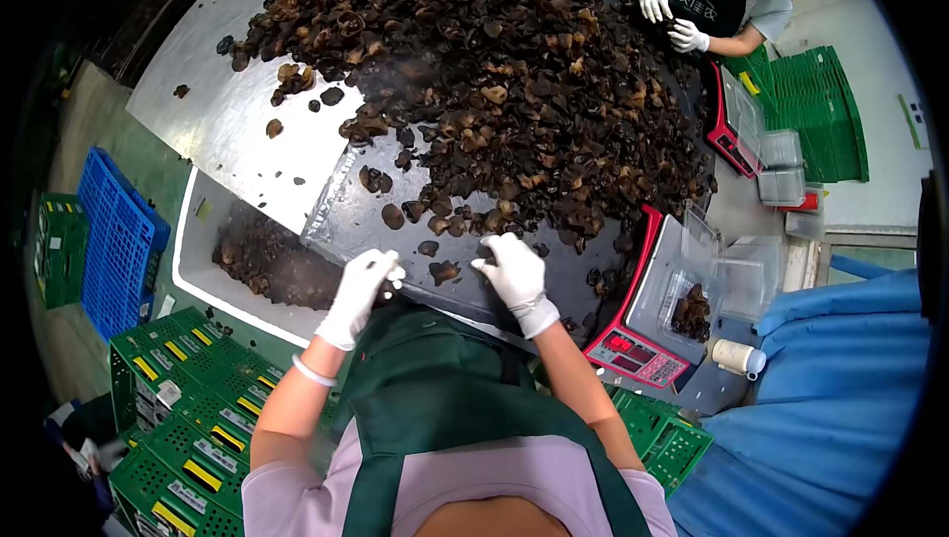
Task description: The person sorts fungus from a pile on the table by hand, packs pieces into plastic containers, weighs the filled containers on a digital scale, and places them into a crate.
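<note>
From my end I note loose dark fungus pieces (445, 271) near the counter's (346, 227) near edge, right hand (516, 275) spread beside them, left hand (366, 288) curled, hold unclear; light fingertip pinches should avoid tearing.

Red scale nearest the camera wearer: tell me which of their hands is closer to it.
Right. The right hand is left of the red scale, with a gap between; the left hand is farther left, near the white bin.
</note>
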The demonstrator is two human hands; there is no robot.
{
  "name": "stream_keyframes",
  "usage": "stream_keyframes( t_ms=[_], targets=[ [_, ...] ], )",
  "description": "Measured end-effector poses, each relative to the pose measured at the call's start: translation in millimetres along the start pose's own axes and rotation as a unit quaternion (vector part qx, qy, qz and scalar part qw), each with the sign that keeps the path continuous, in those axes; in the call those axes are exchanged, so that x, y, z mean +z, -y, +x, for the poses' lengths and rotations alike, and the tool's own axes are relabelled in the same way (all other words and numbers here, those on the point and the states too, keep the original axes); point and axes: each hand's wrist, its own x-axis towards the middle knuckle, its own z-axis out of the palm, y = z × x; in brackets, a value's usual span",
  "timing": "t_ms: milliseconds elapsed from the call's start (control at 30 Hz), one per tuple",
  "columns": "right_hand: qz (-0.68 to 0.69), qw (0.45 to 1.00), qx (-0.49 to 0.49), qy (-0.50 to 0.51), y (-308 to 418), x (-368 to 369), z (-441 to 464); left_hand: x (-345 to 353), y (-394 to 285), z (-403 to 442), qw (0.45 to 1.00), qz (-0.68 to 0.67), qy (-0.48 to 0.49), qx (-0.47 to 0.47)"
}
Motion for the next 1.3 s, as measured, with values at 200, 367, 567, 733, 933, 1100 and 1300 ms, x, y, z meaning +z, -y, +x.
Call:
stream_keyframes(
  t_ms=[200, 367, 567, 733, 933, 1100, 1300],
  targets=[
    [0.383, 0.902, 0.178, 0.087, -37.0, -13.5, -10.8, 43.4, 4.3, 4.3, 0.805, 0.455, 0.035, 0.38],
    [0.697, 0.657, 0.281, 0.054, -35.7, -43.0, 8.7, 43.4, 32.5, 26.0, 0.721, 0.57, 0.072, 0.388],
    [-0.067, 0.997, 0.011, 0.025, -5.1, -5.2, 47.1, 28.3, 0.0, 1.6, 0.994, 0.062, 0.086, 0.031],
    [-0.1, 0.994, -0.031, 0.016, -20.2, 9.9, 36.7, -8.8, -7.7, -12.1, 0.967, -0.241, 0.081, -0.031],
    [0.488, 0.851, 0.177, 0.085, -46.7, -3.1, 28.7, -28.1, -21.0, 12.9, 0.997, -0.029, -0.002, 0.075],
    [0.747, 0.609, 0.26, 0.052, -48.5, -5.6, 7.5, 9.9, -25.6, 52.5, 0.744, 0.5, -0.191, 0.399],
    [0.792, 0.542, 0.282, -0.003, -39.8, -8.5, -15.8, 17.8, -6.4, 81.3, 0.689, 0.567, -0.151, 0.426]
  ],
)
